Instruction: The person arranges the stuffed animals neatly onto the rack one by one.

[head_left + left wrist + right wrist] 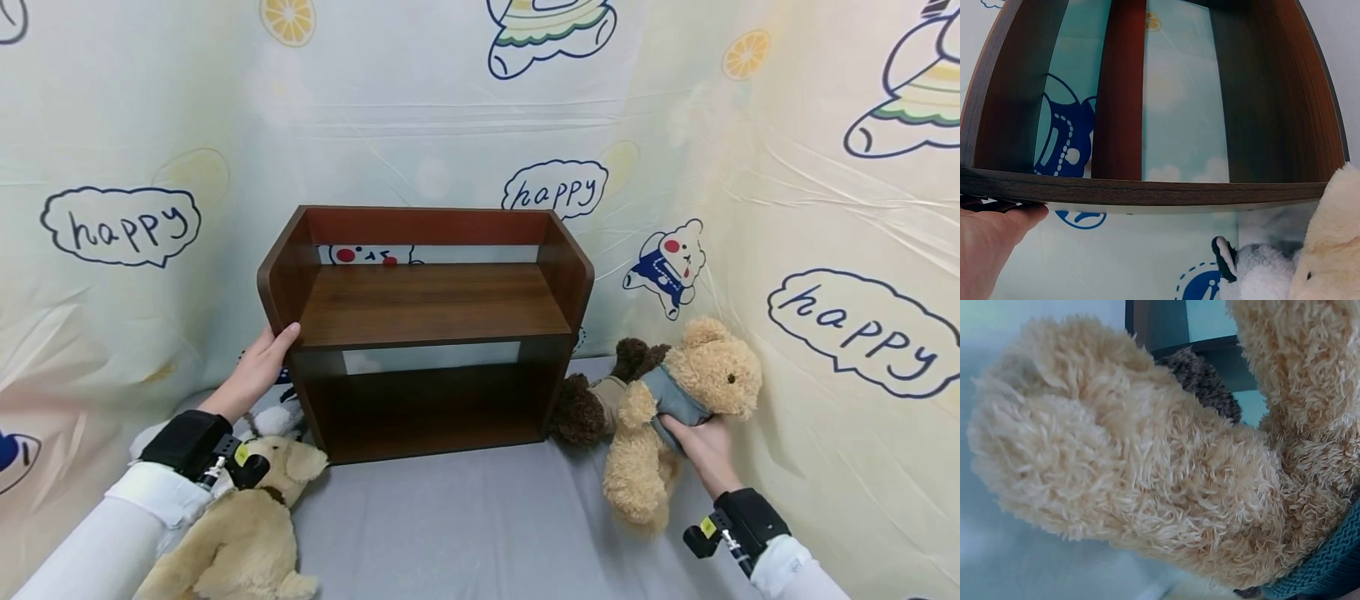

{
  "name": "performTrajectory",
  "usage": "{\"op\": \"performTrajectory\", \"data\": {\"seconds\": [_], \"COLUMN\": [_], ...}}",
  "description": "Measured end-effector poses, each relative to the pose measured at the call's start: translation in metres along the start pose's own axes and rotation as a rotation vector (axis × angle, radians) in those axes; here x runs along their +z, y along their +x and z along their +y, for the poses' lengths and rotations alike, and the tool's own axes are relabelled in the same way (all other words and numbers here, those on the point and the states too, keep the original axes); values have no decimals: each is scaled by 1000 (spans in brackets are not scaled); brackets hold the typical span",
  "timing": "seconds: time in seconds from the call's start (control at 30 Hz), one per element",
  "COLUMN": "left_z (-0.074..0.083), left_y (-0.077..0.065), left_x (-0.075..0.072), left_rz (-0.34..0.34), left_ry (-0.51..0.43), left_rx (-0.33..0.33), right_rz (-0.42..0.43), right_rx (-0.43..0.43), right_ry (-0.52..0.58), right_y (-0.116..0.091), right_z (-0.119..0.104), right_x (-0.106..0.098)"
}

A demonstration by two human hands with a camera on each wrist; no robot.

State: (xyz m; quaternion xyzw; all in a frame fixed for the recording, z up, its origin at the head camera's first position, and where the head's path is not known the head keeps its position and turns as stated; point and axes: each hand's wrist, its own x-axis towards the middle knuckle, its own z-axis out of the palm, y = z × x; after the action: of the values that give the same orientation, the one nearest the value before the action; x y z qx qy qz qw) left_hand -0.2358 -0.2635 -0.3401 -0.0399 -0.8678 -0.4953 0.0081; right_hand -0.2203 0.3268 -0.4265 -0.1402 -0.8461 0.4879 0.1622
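A dark brown two-tier wooden shelf (435, 304) stands at the middle of the head view. My left hand (258, 371) grips the edge of its left side panel, thumb at the front; the other fingers are mostly hidden. On the right, my right hand (703, 446) holds a curly tan teddy bear (723, 371) by its blue knitted sweater (671, 396). The bear tilts, its head to the right and its legs hanging toward the cloth. Its furry leg (1116, 450) fills much of the right wrist view, where my hand is almost entirely out of sight.
A cream plush dog (240, 533) lies under my left forearm, with a grey-white plush toy (277, 412) behind it. Beside the shelf's right side lies a dark brown plush (581, 412). Grey cloth (450, 525) covers the surface, and printed curtains (420, 125) hang around.
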Motion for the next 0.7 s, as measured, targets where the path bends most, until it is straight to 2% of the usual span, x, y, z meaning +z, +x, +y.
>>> {"op": "performTrajectory", "data": {"seconds": [0.2, 0.37, 0.6, 0.7], "left_z": [-2, -4, -3, -2], "left_y": [1, 2, 2, 2], "left_x": [0, 0, 0, 0], "left_rz": [2, -2, -7, -10], "left_ry": [-3, 0, -7, -11], "left_rx": [6, -1, 6, 8], "right_rz": [32, 65, 89, 103], "right_rx": [-85, -199, -324, -384], "right_ry": [32, 101, 136, 132], "right_y": [-2, -7, -33, -40], "right_z": [-9, -18, -57, -63], "right_x": [2, 6, 7, 10]}}
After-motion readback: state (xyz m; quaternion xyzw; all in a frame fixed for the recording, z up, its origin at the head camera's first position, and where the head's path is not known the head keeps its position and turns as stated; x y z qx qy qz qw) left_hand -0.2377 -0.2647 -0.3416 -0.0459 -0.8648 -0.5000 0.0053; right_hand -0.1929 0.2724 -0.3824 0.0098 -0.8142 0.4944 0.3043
